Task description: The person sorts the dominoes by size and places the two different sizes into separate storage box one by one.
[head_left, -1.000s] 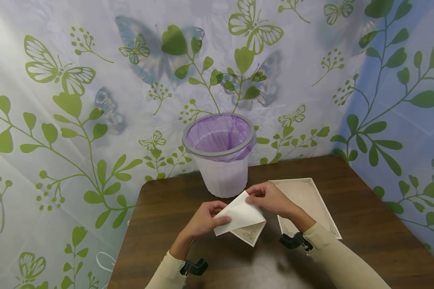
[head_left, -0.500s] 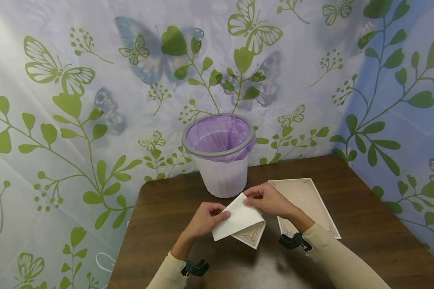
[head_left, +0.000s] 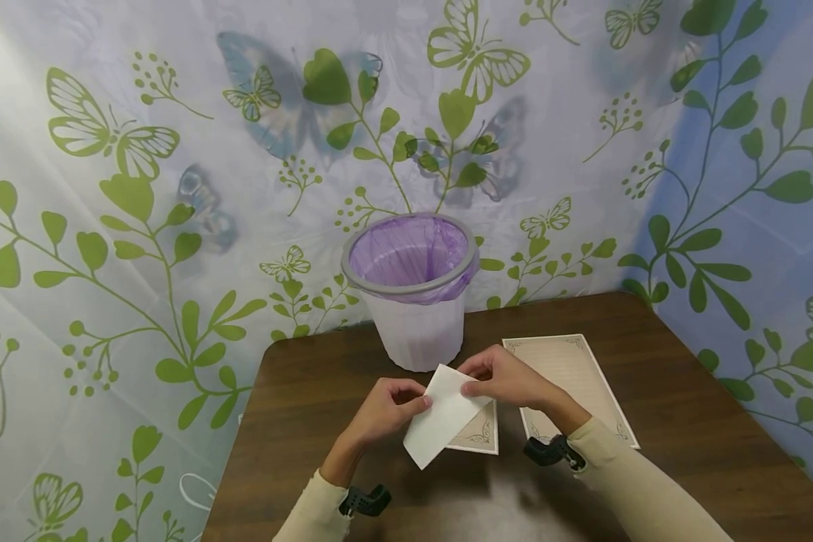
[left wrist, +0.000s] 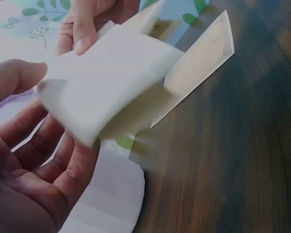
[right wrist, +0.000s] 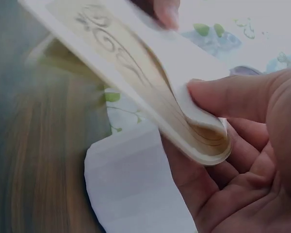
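While pinching the folded sheet with the left hand, grips its opposite side with the right hand. Holds it over the brown table, left of a flat bordered sheet, before a white bin lined with purple plastic and, behind, a leaf-printed backdrop.

a brown table – at eleven o'clock on it stands a white bin, and at two o'clock a tan paper sheet lies flat.
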`<state>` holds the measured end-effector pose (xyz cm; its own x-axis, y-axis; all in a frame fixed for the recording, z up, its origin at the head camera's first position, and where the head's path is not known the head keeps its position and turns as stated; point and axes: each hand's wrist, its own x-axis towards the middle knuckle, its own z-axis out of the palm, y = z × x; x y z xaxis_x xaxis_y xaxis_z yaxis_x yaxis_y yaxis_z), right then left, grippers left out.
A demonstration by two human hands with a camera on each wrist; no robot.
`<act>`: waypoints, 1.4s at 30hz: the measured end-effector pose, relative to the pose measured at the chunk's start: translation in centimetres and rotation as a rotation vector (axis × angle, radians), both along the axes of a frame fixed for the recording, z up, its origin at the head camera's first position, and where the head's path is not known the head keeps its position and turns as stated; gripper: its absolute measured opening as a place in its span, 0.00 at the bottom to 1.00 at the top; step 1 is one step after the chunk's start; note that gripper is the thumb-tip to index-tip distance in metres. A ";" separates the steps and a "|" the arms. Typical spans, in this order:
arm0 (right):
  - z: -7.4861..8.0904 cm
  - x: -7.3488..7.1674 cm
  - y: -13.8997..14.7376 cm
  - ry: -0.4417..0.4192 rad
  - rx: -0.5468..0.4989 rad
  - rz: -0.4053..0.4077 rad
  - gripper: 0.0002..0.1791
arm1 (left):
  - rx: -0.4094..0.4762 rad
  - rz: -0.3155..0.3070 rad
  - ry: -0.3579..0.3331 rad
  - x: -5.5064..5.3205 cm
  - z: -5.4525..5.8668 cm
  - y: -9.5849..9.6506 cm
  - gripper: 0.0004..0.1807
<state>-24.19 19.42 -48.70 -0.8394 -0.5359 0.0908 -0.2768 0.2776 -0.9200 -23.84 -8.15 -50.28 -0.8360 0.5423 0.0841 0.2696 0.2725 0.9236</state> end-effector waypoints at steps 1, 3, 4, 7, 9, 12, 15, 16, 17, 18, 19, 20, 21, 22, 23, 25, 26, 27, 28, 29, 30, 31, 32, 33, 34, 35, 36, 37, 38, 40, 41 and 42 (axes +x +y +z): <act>0.0 0.0 -0.1 0.011 0.011 0.011 0.10 | 0.000 -0.012 0.004 0.0 0.0 0.0 0.05; 0.1 0.0 -0.2 0.023 0.014 0.016 0.10 | 0.015 -0.017 0.006 -0.1 0.1 -0.1 0.05; 0.0 0.0 -0.3 0.025 0.018 -0.004 0.10 | 0.030 -0.013 0.004 -0.1 0.0 -0.1 0.06; -0.2 -0.2 -0.5 0.015 0.001 -0.090 0.11 | 0.058 0.025 0.001 -0.1 0.1 -0.1 0.05; -0.4 -0.3 -0.5 -0.008 -0.031 -0.145 0.15 | 0.080 0.067 -0.006 -0.1 0.1 -0.1 0.05; -0.7 -0.3 -0.6 -0.040 -0.086 -0.168 0.21 | 0.117 0.140 -0.001 0.0 0.1 -0.1 0.05; -1.0 -0.2 -0.6 -0.066 -0.132 -0.154 0.23 | 0.176 0.202 -0.019 0.1 0.0 0.0 0.06; -1.2 -0.2 -0.6 -0.063 -0.143 -0.147 0.23 | 0.192 0.216 -0.031 0.1 0.0 0.0 0.06; -1.3 -0.2 -0.6 -0.054 -0.155 -0.141 0.22 | 0.206 0.224 -0.047 0.1 0.0 0.0 0.07; -1.4 -0.1 -0.6 -0.039 -0.163 -0.138 0.20 | 0.213 0.225 -0.060 0.1 0.0 0.0 0.07; -1.4 -0.1 -0.6 -0.018 -0.168 -0.141 0.18 | 0.215 0.222 -0.073 0.1 0.0 -0.1 0.08; -1.4 0.0 -0.7 0.009 -0.172 -0.148 0.16 | 0.214 0.214 -0.090 0.1 0.0 -0.1 0.09; -1.4 0.0 -0.7 0.039 -0.175 -0.157 0.13 | 0.209 0.198 -0.106 0.1 0.0 -0.1 0.10; -1.4 0.0 -0.8 0.073 -0.176 -0.173 0.11 | 0.205 0.175 -0.126 0.1 0.0 -0.1 0.11; -1.3 0.0 -0.8 0.107 -0.177 -0.192 0.10 | 0.199 0.152 -0.144 0.1 0.0 -0.1 0.12; -1.1 0.1 -1.0 0.170 -0.168 -0.234 0.07 | 0.196 0.100 -0.187 0.1 0.1 -0.1 0.14; -1.0 0.1 -1.0 0.199 -0.163 -0.252 0.06 | 0.198 0.076 -0.211 0.1 0.1 -0.1 0.16; -0.8 0.2 -1.1 0.225 -0.161 -0.266 0.06 | 0.205 0.055 -0.238 0.1 0.1 -0.1 0.18; -0.7 0.2 -1.2 0.248 -0.157 -0.279 0.06 | 0.218 0.034 -0.268 0.1 0.2 -0.1 0.21; -0.7 0.3 -1.2 0.270 -0.152 -0.288 0.06 | 0.237 0.015 -0.301 0.1 0.2 -0.1 0.24; -0.6 0.3 -1.3 0.294 -0.144 -0.296 0.06 | 0.260 0.000 -0.337 0.1 0.3 -0.1 0.28; -0.6 0.3 -1.3 0.319 -0.140 -0.298 0.07 | 0.280 -0.010 -0.370 0.1 0.3 -0.1 0.32; -0.6 0.3 -1.4 0.342 -0.139 -0.297 0.08 | 0.295 -0.016 -0.397 0.1 0.4 -0.1 0.35; -0.6 0.3 -1.5 0.360 -0.145 -0.288 0.08 | 0.304 -0.024 -0.420 0.1 0.5 -0.1 0.37; -0.7 0.3 -1.5 0.378 -0.152 -0.276 0.09 | 0.306 -0.028 -0.433 0.0 0.5 -0.1 0.38; -0.7 0.3 -1.6 0.400 -0.157 -0.263 0.10 | 0.304 -0.026 -0.439 0.0 0.5 -0.1 0.37; -0.7 0.3 -1.7 0.418 -0.171 -0.243 0.11 | 0.298 -0.020 -0.440 0.0 0.5 -0.1 0.34; -0.7 0.3 -1.7 0.433 -0.185 -0.220 0.11 | 0.287 -0.012 -0.432 0.0 0.4 -0.1 0.31; -0.7 0.3 -1.7 0.446 -0.198 -0.200 0.13 | 0.274 -0.002 -0.424 0.0 0.4 -0.1 0.28; -0.8 0.3 -1.7 0.458 -0.208 -0.169 0.17 | 0.252 0.019 -0.401 -0.1 0.2 -0.1 0.22; -0.8 0.3 -1.6 0.461 -0.202 -0.160 0.20 | 0.246 0.027 -0.389 -0.1 0.2 -0.2 0.21; -0.8 0.3 -1.6 0.459 -0.198 -0.148 0.22 | 0.240 0.037 -0.374 -0.1 0.1 -0.2 0.19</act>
